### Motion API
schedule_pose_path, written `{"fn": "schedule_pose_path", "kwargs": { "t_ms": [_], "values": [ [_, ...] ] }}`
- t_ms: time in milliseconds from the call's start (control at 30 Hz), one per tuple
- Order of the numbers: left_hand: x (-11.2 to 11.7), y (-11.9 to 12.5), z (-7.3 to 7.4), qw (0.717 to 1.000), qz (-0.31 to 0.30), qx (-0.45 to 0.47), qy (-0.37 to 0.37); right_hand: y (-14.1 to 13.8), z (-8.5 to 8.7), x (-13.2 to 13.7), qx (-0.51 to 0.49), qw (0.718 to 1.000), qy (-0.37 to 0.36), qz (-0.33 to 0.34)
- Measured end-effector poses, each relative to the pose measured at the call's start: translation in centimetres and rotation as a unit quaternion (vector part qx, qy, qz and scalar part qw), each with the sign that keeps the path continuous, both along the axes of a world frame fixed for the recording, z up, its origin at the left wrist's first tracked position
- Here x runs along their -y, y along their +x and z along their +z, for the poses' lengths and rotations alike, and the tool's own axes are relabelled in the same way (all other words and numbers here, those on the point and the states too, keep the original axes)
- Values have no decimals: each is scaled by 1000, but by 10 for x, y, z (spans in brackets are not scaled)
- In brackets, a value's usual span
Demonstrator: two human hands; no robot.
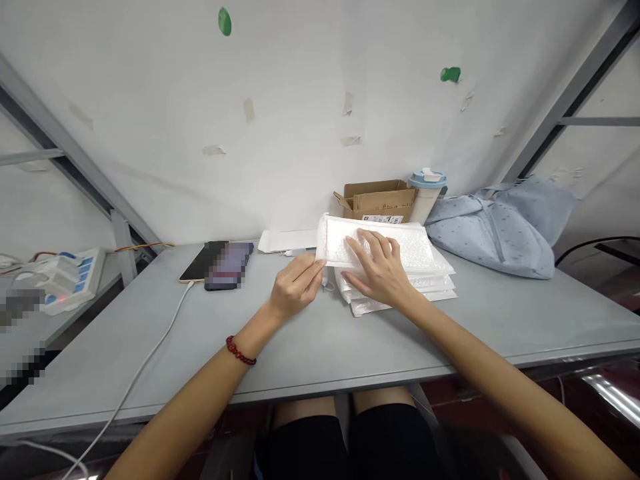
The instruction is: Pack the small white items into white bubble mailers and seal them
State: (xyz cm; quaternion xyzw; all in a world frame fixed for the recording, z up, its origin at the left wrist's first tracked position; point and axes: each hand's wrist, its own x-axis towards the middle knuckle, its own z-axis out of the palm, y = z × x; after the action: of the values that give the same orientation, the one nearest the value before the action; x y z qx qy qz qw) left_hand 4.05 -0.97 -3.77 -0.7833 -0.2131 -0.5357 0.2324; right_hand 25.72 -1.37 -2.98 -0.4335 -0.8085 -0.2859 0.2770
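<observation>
A stack of white bubble mailers lies on the grey table, just right of centre. My right hand lies flat on the top bubble mailer, fingers stretched out and a little apart. My left hand pinches the left edge of that top mailer between thumb and fingers. A red bead bracelet circles my left wrist.
Two phones lie at the back left, one on a white cable. A white envelope, an open cardboard box, a lidded cup and a pale blue cloth bag stand along the wall. A power strip sits far left.
</observation>
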Motion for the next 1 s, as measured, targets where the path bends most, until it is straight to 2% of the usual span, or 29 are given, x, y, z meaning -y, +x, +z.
{"fn": "schedule_pose_path", "kwargs": {
  "t_ms": [200,533,767,867,1000],
  "values": [
    [1,-2,2,998,-46,-34,33,1,5,3,-4,1000,-12,-21],
    [14,3,9,993,-107,-31,33,7,8,2,-31,994,-100,22],
    [21,6,8,990,-135,-28,32,10,9,1,10,990,-133,35],
    [20,7,5,992,-126,-20,20,11,11,2,-4,987,-154,46],
    [15,6,1,998,-50,-10,-48,12,11,1,-41,989,-134,43]
  ]
}}
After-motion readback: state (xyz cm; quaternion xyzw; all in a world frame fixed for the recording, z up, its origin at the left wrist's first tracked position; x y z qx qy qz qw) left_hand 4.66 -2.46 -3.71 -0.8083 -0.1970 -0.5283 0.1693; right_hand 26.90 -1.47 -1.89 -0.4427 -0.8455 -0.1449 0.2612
